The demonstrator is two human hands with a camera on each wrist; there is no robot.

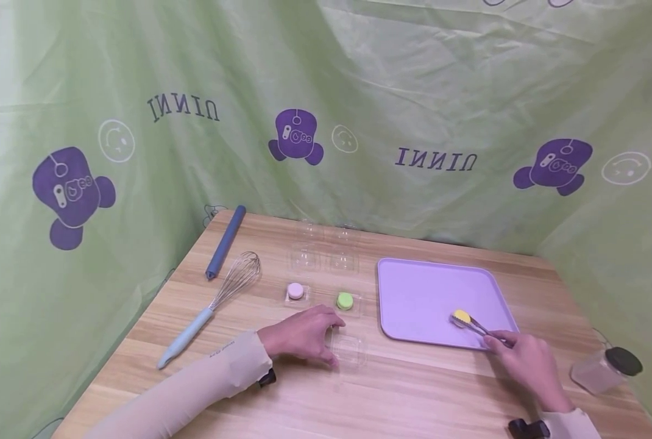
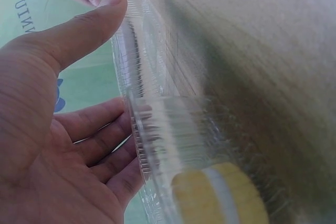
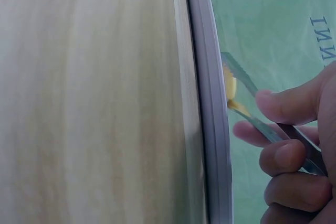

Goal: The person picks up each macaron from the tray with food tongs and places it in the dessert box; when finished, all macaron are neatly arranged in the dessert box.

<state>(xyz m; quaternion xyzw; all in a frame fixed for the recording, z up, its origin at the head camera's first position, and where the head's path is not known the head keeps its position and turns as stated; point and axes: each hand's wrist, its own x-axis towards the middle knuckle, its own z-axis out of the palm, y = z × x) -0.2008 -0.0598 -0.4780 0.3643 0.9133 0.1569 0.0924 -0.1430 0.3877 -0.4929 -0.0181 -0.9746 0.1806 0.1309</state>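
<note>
In the head view my left hand (image 1: 306, 332) is beside a small clear plastic box base (image 1: 350, 350), its thumb and fingers at the left edge. The left wrist view shows the thumb and fingers (image 2: 102, 135) spread, fairly straight, along clear plastic (image 2: 142, 61); a yellow-looking macaron (image 2: 220, 195) shows through plastic in front. My right hand (image 1: 531, 363) grips small metal tongs (image 1: 479, 329), thumb on one side. Their serrated tips pinch a yellow macaron (image 1: 461, 316) over the front right of a purple tray (image 1: 435, 299).
A pink macaron (image 1: 295, 291) and a green macaron (image 1: 345, 300) sit in clear bases. Several clear lids (image 1: 304, 259) stand behind. At left lie a whisk (image 1: 211, 314) and a blue rod (image 1: 226, 244); a black-lidded jar (image 1: 602, 369) stands beyond my right hand.
</note>
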